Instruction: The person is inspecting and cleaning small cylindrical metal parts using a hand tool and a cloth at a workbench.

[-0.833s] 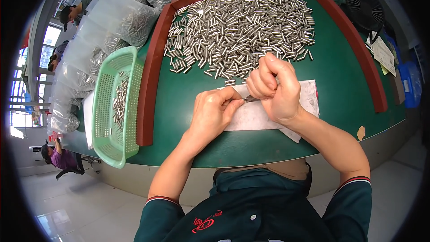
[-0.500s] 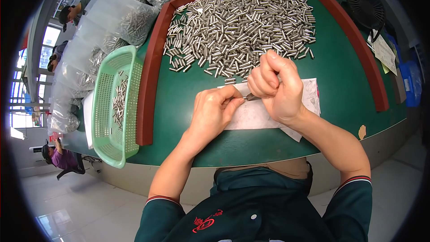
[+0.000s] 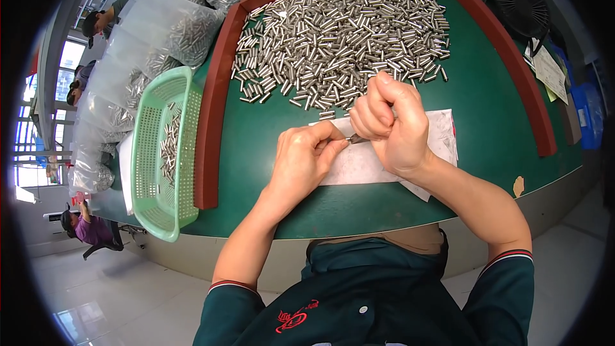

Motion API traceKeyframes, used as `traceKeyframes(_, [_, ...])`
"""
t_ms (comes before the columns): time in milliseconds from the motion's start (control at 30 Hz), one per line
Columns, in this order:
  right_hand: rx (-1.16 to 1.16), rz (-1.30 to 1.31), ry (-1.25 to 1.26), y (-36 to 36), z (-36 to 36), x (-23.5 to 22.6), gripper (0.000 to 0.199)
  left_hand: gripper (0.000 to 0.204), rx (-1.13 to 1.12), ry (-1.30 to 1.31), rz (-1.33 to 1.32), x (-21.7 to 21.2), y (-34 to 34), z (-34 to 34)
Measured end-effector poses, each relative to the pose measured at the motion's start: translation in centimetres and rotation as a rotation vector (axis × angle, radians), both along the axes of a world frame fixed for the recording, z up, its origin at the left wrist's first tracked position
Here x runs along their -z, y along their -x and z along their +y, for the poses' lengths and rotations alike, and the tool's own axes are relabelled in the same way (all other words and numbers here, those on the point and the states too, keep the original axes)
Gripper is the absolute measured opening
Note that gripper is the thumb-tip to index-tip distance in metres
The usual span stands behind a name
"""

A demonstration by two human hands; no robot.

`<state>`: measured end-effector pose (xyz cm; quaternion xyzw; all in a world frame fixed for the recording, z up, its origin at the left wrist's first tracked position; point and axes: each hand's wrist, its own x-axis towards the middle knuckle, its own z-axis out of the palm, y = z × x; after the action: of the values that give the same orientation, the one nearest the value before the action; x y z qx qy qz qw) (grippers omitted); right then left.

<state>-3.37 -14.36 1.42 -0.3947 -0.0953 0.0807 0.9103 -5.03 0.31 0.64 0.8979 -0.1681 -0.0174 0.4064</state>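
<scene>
Green worktable (image 3: 487, 122), red-brown raised border (image 3: 211, 122). Heap of small metal cylinders (image 3: 339, 38) at far side. White paper sheet (image 3: 371, 160) under both hands. Left hand (image 3: 304, 160) and right hand (image 3: 387, 125) pinch one metal pin (image 3: 357, 139) between them above sheet. Green mesh basket (image 3: 160, 154) at left.

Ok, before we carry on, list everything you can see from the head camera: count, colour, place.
metal pins: one big heap, silver, on the table's far middle
table: one, green top
rim: one, dark red, round the table top
basket: one, light green, left of the rim, some pins inside
plastic bags: several, clear, far left, filled with pins
paper sheet: one, white, under the hands
fan: one, black, far right
single pin: one, silver, between both hands
left hand: pinching the single pin
right hand: fisted, at the pin's other end
</scene>
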Motion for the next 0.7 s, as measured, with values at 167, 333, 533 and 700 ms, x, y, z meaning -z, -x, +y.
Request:
traceKeyframes(167, [0.006,-0.029,0.048,-0.2,0.6,-0.2,0.04,0.009,-0.024,-0.057,0.049,-0.3,-0.1,-0.1])
traceKeyframes(333, [-0.004,-0.038,0.107,-0.4,1.0,-0.5,0.039,0.008,-0.011,-0.039,0.028,-0.3,0.0,-0.2])
traceKeyframes(533, [-0.029,-0.03,0.068,-0.4,0.5,-0.1,0.038,0.007,-0.085,0.322,0.209,-0.7,-0.2,1.2])
traceKeyframes(700, [-0.05,-0.06,0.059,-0.2,-0.3,0.2,0.039,0.01,0.089,1.209,0.772,-0.9,-3.8,4.5])
